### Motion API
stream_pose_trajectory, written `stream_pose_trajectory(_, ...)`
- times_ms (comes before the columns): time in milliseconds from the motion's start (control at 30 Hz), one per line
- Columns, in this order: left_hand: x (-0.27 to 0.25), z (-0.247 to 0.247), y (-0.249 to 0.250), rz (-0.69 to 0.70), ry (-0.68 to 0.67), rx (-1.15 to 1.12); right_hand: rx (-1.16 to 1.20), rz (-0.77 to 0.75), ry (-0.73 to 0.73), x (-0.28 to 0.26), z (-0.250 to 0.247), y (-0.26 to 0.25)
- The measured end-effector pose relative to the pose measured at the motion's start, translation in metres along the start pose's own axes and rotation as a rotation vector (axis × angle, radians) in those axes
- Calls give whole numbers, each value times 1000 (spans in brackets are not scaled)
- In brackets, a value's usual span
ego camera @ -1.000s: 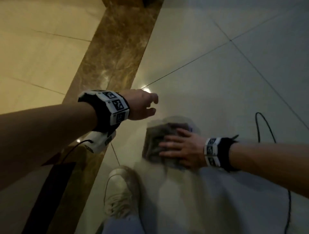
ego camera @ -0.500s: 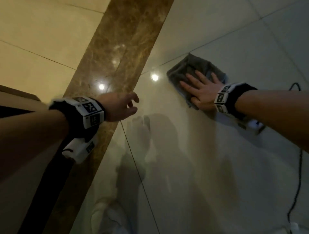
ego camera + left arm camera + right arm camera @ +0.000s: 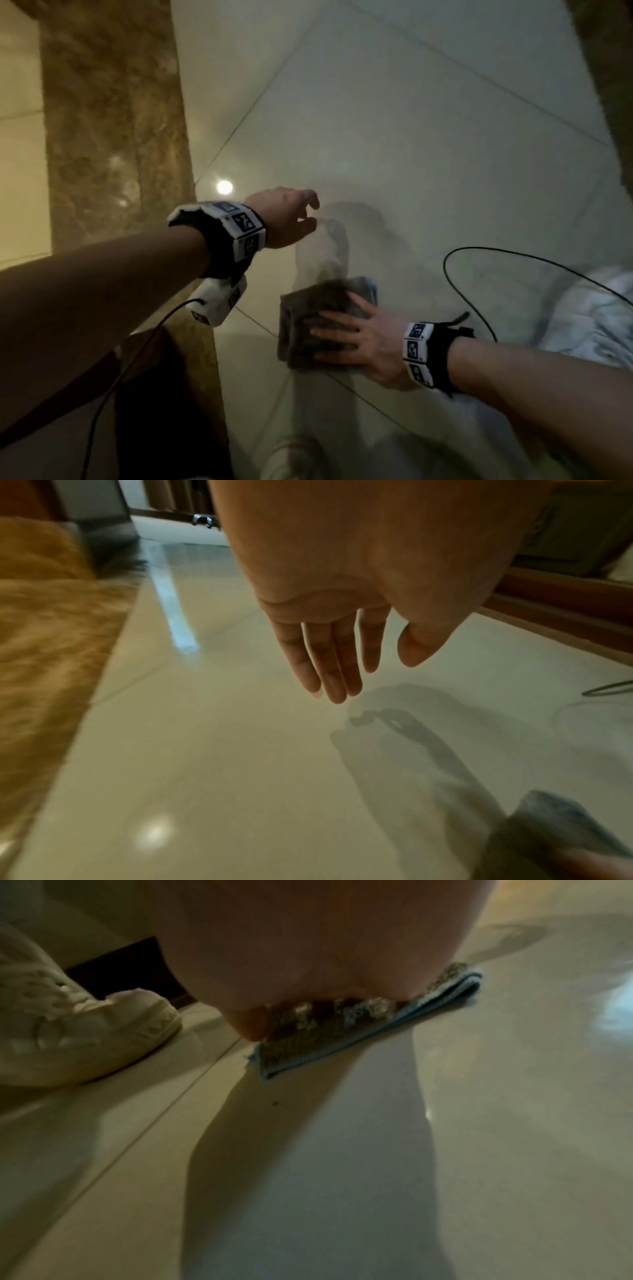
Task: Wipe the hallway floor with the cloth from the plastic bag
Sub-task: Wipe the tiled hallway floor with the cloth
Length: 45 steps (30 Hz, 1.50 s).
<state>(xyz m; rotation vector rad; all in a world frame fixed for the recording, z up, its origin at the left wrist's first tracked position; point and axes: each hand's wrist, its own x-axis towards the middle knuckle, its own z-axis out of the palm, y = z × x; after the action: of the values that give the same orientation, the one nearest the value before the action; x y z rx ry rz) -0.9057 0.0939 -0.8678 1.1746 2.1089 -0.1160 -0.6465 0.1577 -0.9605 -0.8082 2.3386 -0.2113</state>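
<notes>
A folded grey cloth (image 3: 310, 310) with a blue edge lies flat on the pale tiled floor (image 3: 411, 154) in the head view. My right hand (image 3: 356, 337) presses on it with flat, spread fingers. The right wrist view shows the cloth (image 3: 342, 1031) under my palm (image 3: 308, 947), its blue fold facing the camera. My left hand (image 3: 291, 219) hovers above the floor to the left of the cloth and holds nothing. In the left wrist view its fingers (image 3: 329, 658) hang loose and nearly straight, and the cloth (image 3: 555, 829) is at the lower right.
A brown marble strip (image 3: 113, 120) runs along the left of the pale tiles. A black cable (image 3: 534, 260) loops over the floor at the right, beside a crumpled white plastic bag (image 3: 589, 315). My white shoe (image 3: 78, 1031) stands close to the cloth.
My right hand has drawn the cloth back from the far tile to a spot close to my shoe. The left hand has stayed raised and empty.
</notes>
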Motion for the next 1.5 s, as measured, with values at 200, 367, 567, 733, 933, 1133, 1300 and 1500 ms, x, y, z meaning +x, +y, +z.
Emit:
stream_pose_trajectory(200,20,27,59,175,-95,95,10,102,1,-38,9,13)
stream_pose_trajectory(367,22,39,105,219,-138,173,156,437,64,-108,40,45)
stream_pose_trajectory(567,36,35,148,247,-105,308,405,1016,179,-208,110,55)
stream_pose_trajectory(733,47,38,198,318,-151,396,704,1398,237,-275,155,41)
stream_pose_trajectory(933,48,45,233,387,-184,456,737,1372,230,-235,141,11)
stream_pose_trajectory(1133,54,40,234,390,-180,488,525,725,295,-141,120,-82)
stream_pose_trajectory(1300,51,45,223,358,-224,547,382,569,302,-163,144,-77)
stream_pose_trajectory(1500,55,46,216,322,-218,539,682,1289,125,-305,184,-1)
